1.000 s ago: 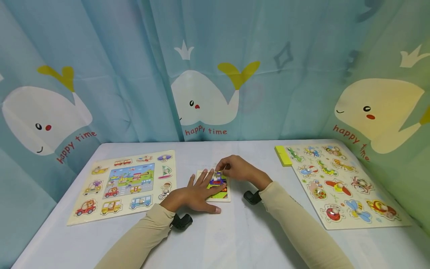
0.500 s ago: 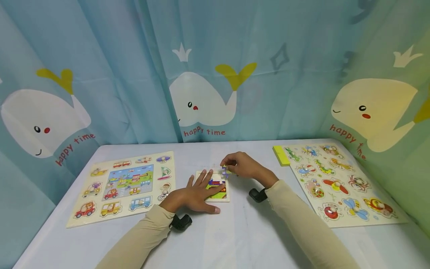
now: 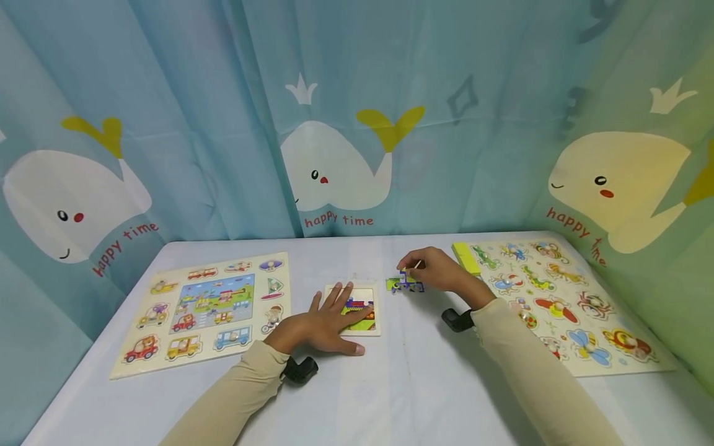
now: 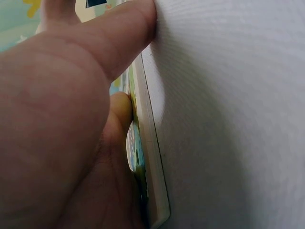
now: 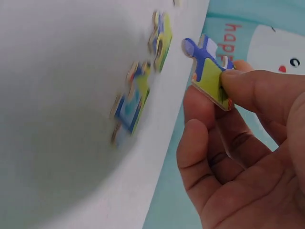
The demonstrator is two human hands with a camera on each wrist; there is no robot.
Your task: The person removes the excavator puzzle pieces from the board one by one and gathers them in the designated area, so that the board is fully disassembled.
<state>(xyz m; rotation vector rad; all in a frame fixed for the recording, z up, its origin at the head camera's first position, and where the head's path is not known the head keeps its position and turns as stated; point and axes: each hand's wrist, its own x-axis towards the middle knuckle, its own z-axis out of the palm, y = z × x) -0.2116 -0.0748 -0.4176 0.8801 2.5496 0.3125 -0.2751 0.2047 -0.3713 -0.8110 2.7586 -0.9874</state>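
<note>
Pinched between the thumb and fingers of your right hand (image 3: pixel 439 270), a purple-and-green jigsaw piece (image 5: pixel 209 71) hangs tilted above the table (image 3: pixel 379 402). Nearest you, your left hand (image 3: pixel 323 328) lies with fingers straight and spread across the puzzle frame (image 3: pixel 377 313), gripping nothing; it has kept its place and seems to steady the frame. Take that frame as the clock's centre. Its 6 o'clock side holds the remaining pieces (image 3: pixel 364 324), partly hidden under your fingers, while its 12 o'clock side shows bare. Half a second ago the pinched piece was at the frame's 1 o'clock corner; now you have it out at 2 o'clock, over or near loose pieces (image 5: pixel 132 105), blurred in the wrist view. As I judge it, that leaves the picture one piece shorter. Farther off, a vehicle board (image 3: pixel 215 298) lies at 9 o'clock and an insect board (image 3: pixel 566 291) at 3, with a yellow block (image 3: pixel 466 258) at its 11 o'clock corner. Beyond everything, a curtain (image 3: pixel 357 80) hangs at 12 o'clock.
</note>
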